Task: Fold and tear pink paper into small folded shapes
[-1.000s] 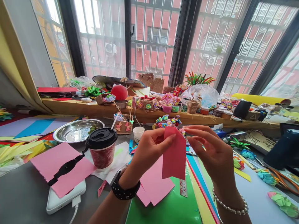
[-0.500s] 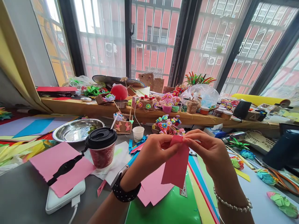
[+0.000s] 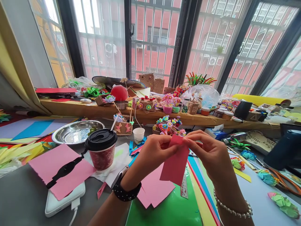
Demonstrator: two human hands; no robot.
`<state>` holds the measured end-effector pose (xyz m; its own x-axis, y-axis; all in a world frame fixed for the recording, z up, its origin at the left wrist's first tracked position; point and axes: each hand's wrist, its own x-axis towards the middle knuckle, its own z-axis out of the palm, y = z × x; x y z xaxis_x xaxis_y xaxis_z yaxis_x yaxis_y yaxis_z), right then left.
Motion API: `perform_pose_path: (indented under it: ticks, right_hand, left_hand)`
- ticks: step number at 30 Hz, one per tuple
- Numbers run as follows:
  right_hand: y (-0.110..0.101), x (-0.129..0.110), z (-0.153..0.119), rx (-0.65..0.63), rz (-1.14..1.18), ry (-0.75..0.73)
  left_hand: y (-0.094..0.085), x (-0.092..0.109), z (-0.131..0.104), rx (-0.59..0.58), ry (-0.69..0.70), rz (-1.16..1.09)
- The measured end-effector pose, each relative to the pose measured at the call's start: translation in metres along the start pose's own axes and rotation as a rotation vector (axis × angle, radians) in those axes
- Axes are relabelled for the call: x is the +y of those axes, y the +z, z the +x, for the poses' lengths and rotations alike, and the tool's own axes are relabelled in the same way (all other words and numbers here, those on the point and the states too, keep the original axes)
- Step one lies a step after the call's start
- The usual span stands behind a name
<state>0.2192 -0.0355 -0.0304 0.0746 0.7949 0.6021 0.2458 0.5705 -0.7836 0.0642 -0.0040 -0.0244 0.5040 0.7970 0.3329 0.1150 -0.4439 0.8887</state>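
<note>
Desk: gray table [image 3: 21, 201] by big barred windows, craft stuff everywhere
Paper: red slip [image 3: 175, 163] up in the air over the green sheet [image 3: 169, 210]
Left hand [image 3: 152, 153]: fingers pinched on its top edge
Right hand [image 3: 209, 153]: pinching the same edge, touching the left
Nearby: coffee cup [image 3: 101, 153], steel bowl [image 3: 75, 131]

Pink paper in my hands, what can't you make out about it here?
- Head view: the pink paper's top edge is covered by the left hand and right hand.
- Any fold or tear there is hidden by the fingertips.
- Its back faces away from the camera.
</note>
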Motion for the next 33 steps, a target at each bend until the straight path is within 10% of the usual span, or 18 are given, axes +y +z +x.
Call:
perform_pose_path:
  ticks: [9, 33]
  right_hand:
    - [-0.016, -0.007, 0.002, -0.332, -0.399, -0.083]
    - [-0.006, -0.002, 0.002, -0.391, -0.54, -0.172]
  left_hand:
    - [-0.006, 0.0, -0.002, -0.185, -0.086, -0.192]
    - [-0.016, -0.002, 0.0, -0.086, -0.018, -0.052]
